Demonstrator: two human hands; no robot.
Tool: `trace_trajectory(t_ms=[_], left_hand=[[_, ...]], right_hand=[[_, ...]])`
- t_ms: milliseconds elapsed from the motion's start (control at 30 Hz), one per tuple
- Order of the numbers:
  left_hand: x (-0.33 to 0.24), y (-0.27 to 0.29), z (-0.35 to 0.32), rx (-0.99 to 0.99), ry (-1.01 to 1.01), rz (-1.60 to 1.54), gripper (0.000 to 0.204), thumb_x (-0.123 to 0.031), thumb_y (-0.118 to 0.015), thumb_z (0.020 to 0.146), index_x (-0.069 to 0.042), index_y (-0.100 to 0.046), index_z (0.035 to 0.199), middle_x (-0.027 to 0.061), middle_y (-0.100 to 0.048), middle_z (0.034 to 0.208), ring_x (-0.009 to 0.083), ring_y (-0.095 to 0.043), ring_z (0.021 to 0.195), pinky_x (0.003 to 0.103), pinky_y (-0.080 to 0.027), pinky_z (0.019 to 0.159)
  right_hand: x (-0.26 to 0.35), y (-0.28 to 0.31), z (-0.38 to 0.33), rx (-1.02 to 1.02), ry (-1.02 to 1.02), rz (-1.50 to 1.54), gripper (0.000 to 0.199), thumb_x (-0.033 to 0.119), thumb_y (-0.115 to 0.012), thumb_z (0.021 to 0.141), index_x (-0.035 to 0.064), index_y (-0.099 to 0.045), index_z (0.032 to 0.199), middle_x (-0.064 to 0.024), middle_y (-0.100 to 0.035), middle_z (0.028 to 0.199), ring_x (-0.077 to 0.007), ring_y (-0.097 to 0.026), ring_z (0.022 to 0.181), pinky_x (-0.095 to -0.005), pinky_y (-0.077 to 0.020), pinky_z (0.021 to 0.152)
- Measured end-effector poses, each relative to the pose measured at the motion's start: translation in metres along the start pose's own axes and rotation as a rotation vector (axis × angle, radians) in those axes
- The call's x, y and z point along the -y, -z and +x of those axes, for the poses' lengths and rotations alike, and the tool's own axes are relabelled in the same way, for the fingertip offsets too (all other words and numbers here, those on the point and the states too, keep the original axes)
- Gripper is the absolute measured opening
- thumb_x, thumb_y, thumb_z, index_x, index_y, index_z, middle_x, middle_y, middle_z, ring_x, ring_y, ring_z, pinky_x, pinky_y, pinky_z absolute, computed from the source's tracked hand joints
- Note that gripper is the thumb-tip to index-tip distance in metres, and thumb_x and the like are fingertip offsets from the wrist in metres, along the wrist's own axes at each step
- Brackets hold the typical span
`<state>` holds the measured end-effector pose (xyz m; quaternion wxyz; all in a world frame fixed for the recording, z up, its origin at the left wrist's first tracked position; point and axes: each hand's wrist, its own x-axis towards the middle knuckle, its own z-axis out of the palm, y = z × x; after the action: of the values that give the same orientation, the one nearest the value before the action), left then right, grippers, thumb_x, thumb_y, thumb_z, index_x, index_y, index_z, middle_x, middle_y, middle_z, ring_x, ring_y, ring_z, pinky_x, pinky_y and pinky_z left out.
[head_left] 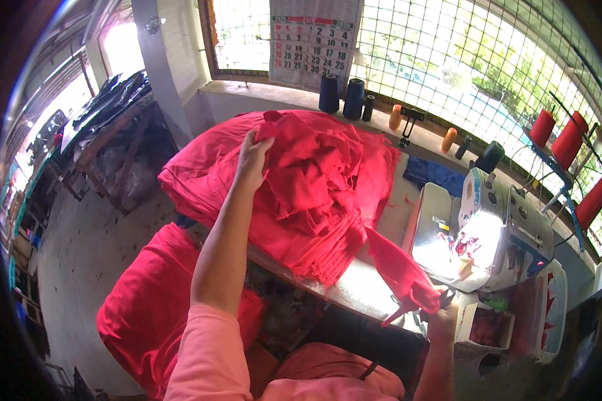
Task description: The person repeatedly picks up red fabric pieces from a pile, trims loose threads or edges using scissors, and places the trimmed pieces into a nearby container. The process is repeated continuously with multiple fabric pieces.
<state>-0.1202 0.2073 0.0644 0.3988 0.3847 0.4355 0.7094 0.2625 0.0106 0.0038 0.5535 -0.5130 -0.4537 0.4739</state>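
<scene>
A wall calendar (312, 41), white with a red band along its top and rows of dark figures, hangs against the window grille (448, 60) above the sill. On the sill below it stand two dark blue thread cones (342, 95) side by side, with a smaller dark spool (368, 107) just to their right. Farther right along the sill are two orange spools (395, 117), well apart from each other. Three red thread cones (568, 142) sit on a blue rack at the far right, near the window.

A large heap of red cloth pieces (301, 180) covers the left part of the worktable (361, 284). A second heap of red cloth (144, 314) lies lower, to the left of the table. A white sewing machine (495, 227) stands at the right end of the table, its work light on.

The left hand (253, 160) is reached forward with the arm nearly straight, a pink sleeve at the upper arm. Its fingers are closed on the top piece of the heap, lifting its edge.

The right hand (441, 311) sits low at the table's near edge, just in front of the machine. It is closed on one red cloth piece (401, 271), which runs from the hand up toward the heap. Dark scissor handles (443, 297) seem to show at this hand; this cannot be confirmed.
</scene>
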Motion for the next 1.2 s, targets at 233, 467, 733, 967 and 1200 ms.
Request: trace_trajectory(t_ms=[233, 467, 733, 967, 1200], left_hand=[[0.009, 0.031, 0.013, 0.029, -0.493, 1.079, 0.056, -0.014, -0.061, 0.063, -0.007, -0.039, 0.114, 0.0172, -0.049, 0.104, 0.0309, -0.047, 0.096, 0.037, -0.039, 0.083], [0.012, -0.025, -0.172, 0.653, -0.337, 0.812, 0.008, 0.000, -0.049, 0.078, 0.001, -0.056, 0.082, 0.0095, -0.058, 0.071, 0.0175, -0.056, 0.065, 0.028, -0.046, 0.061], [0.063, -0.058, -0.262, 0.137, 0.710, -0.487, 0.049, -0.011, -0.061, 0.074, 0.002, -0.036, 0.113, 0.0093, -0.050, 0.102, 0.0155, -0.049, 0.095, 0.029, -0.038, 0.083], [0.047, -0.028, -0.267, 0.168, 0.349, -0.058, 0.039, -0.006, -0.061, 0.074, 0.001, -0.040, 0.107, 0.0036, -0.051, 0.093, 0.0092, -0.049, 0.085, 0.022, -0.041, 0.075], [0.046, -0.022, -0.266, 0.161, 0.259, 0.007, 0.041, -0.009, -0.062, 0.074, 0.000, -0.039, 0.107, 0.0044, -0.048, 0.096, 0.0091, -0.046, 0.089, 0.023, -0.038, 0.079]], right_hand=[[0.000, 0.005, -0.010, 0.009, -0.008, 0.098, 0.010, 0.008, -0.059, 0.075, 0.0011, -0.053, 0.078, -0.0010, -0.051, 0.057, -0.0061, -0.045, 0.043, -0.0195, -0.0342, 0.037], [-0.002, 0.013, -0.044, 0.086, -0.060, 0.515, 0.008, 0.003, -0.058, 0.072, 0.0001, -0.051, 0.075, -0.0089, -0.054, 0.062, -0.0132, -0.051, 0.046, -0.0233, -0.0398, 0.037], [-0.030, -0.009, -0.070, 0.527, -0.281, 0.203, 0.021, -0.005, -0.055, 0.072, -0.0023, -0.052, 0.092, -0.0091, -0.056, 0.081, -0.0118, -0.055, 0.062, -0.0224, -0.0449, 0.054], [0.002, -0.035, 0.014, 0.643, -0.288, -0.412, 0.035, 0.026, -0.040, 0.087, 0.0029, -0.041, 0.113, -0.0002, -0.048, 0.071, -0.0052, -0.039, 0.054, -0.0173, -0.0328, 0.047], [0.003, -0.122, 0.080, 0.937, -0.360, -0.301, 0.034, 0.032, -0.039, 0.087, 0.0025, -0.057, 0.086, 0.0025, -0.045, 0.055, -0.0037, -0.036, 0.042, -0.0181, -0.0275, 0.037]])
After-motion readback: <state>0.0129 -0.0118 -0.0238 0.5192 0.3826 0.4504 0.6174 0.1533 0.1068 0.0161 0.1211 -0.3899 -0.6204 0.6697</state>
